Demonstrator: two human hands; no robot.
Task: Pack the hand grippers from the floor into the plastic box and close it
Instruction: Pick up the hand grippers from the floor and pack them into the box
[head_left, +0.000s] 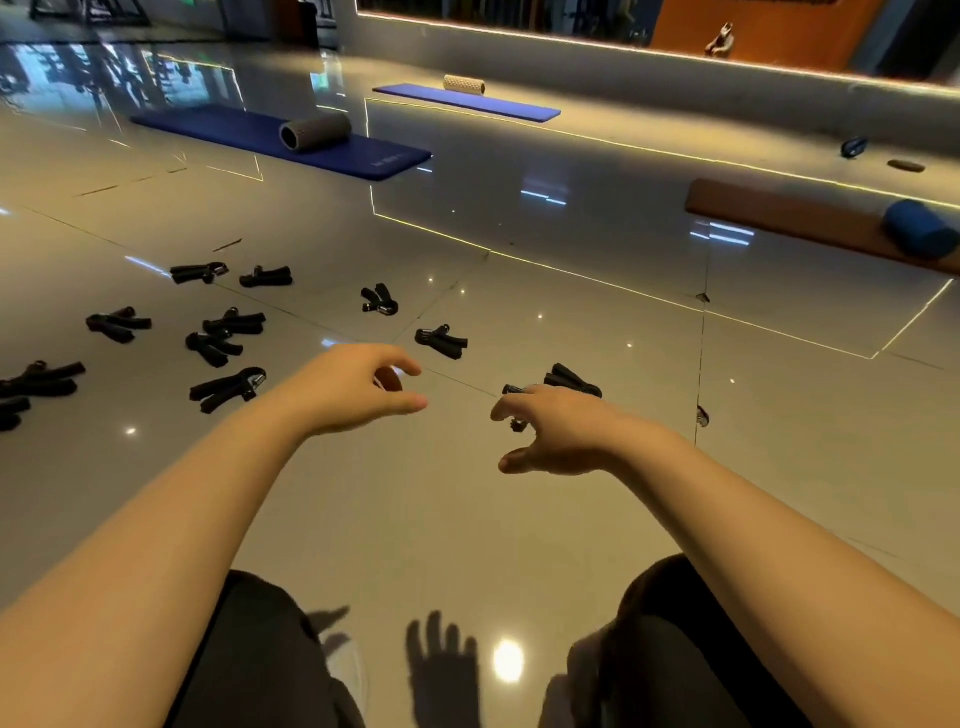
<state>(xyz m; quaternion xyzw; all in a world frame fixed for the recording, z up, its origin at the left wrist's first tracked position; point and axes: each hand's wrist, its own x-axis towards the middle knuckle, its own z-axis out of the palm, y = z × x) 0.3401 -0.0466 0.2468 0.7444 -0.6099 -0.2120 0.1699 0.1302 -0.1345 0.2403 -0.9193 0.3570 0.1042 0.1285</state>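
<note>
- Both bare arms reached forward over the glossy tiled floor (519, 519), above the person's dark-clad knees.
- The left hand (353, 389) hovered with its fingers (402, 364) loosely curled and apart from the thumb, holding nothing.
- The right hand (556, 431) was lowered over a gripper (571, 379); its fingers were spread and bent, and I cannot tell whether they touched it or only hid its near end.
- The other black grippers lay scattered on the floor to the left and ahead: one (441, 340) just beyond the left hand, one (379, 300) farther off, one (228, 387) beside the left forearm.
- A loose cluster (223, 332) lay farther left, a pair (231, 273) behind it, and more (39, 382) at the left edge.
- The plastic box was out of view.
- Farther back, a grey roller (314, 132) sat on a dark blue mat (280, 140), and a pale roller (464, 84) on a second blue mat (467, 103).
- At the right, a blue roller (919, 228) rested on a brown mat (789, 213).
- Hand shadows fell on the floor between the knees.
</note>
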